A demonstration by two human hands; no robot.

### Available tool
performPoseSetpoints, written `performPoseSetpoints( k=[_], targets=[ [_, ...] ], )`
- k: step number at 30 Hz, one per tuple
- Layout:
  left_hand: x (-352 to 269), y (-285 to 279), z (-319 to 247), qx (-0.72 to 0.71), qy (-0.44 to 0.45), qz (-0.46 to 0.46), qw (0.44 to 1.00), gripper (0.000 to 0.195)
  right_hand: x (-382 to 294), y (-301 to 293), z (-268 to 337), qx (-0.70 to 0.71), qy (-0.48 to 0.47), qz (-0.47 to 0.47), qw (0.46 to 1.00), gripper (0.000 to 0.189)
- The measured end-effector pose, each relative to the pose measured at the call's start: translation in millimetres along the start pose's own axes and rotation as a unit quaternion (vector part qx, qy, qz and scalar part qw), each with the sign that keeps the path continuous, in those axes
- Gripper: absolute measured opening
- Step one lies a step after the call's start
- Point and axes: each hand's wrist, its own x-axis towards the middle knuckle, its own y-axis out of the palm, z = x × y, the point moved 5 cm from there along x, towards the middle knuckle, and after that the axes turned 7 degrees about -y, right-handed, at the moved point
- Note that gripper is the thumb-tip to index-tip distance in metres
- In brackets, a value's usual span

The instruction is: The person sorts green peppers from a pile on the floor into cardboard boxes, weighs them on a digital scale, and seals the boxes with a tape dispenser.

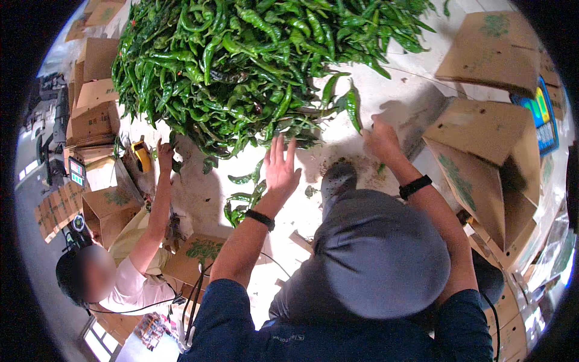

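A big heap of long green chili peppers [235, 68] covers the floor in front of me. My left hand [281, 169] reaches to the heap's near edge, fingers apart, palm low over the peppers; nothing is seen gripped in it. My right hand [381, 140], to the right of the heap, pinches the lower tip of one green chili pepper [353, 108] between thumb and finger. Several loose peppers [239, 197] lie on the pale floor just left of my left wrist. Black bands are on both of my wrists.
At the left, a co-worker's hand [165, 154] is at the heap's edge, near a yellow tool [142, 156]. Open cardboard boxes stand at the right [479, 131] and left [108, 203]. A scale with a lit display [76, 172] stands at the far left.
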Motion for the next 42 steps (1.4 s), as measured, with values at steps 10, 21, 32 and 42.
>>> performPoseSetpoints(
  k=[10, 21, 32, 42],
  targets=[
    [85.4, 8.1, 13.4, 0.15, 0.051, 0.005, 0.987, 0.096, 66.8, 39.6, 12.4, 0.061, 0.044, -0.039, 0.996, 0.044],
    [60.7, 21.9, 33.1, -0.071, -0.027, -0.078, 0.994, 0.089, 126.0, 26.0, 96.0, 0.088, 0.089, -0.06, 0.99, 0.039],
    [-32.5, 51.7, 21.3, -0.754, -0.584, 0.023, 0.299, 0.11, 92.1, 23.3, 129.0, 0.122, -0.219, -0.193, 0.948, 0.038],
    [60.5, 54.6, 21.4, -0.813, -0.464, -0.08, 0.342, 0.1, 154.7, 23.8, 166.7, -0.005, -0.19, 0.087, 0.978, 0.068]
  ],
)
